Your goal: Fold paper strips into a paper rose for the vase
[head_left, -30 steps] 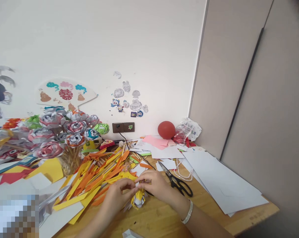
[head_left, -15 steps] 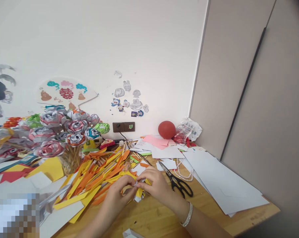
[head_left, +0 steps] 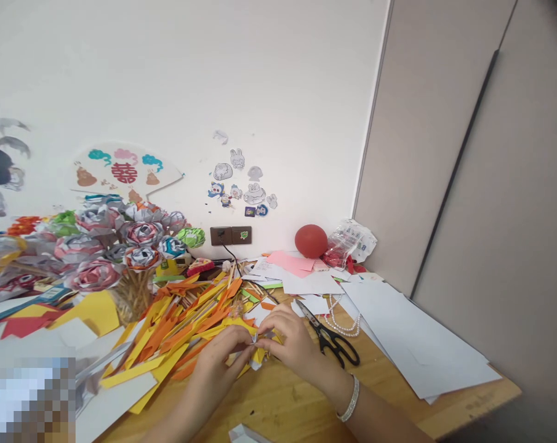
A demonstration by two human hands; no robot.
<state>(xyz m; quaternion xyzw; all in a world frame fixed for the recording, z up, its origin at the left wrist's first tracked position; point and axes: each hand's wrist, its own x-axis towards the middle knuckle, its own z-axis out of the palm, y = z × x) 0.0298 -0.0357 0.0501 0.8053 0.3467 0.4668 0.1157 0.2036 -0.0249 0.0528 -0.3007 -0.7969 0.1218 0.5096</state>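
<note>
My left hand (head_left: 223, 362) and my right hand (head_left: 291, 342) meet low in the middle of the wooden desk (head_left: 301, 403). Both pinch a small folded paper piece (head_left: 258, 355), yellow and orange with white, held just above the desk. Their fingertips press together on its top. A silver bracelet (head_left: 350, 399) circles my right wrist. Just behind and to the left of the hands lies a heap of yellow and orange paper strips (head_left: 181, 329).
Black scissors (head_left: 330, 342) lie right of my right hand, beside a bead string (head_left: 340, 323). White sheets (head_left: 412, 341) cover the desk's right side. Paper roses (head_left: 107, 252) on sticks stand at the left. A red ball (head_left: 310, 240) and a wall socket (head_left: 230, 235) are at the back.
The hands have shifted slightly up and away with the folded piece, and the fingers have closed tighter over it, hiding more of it.
</note>
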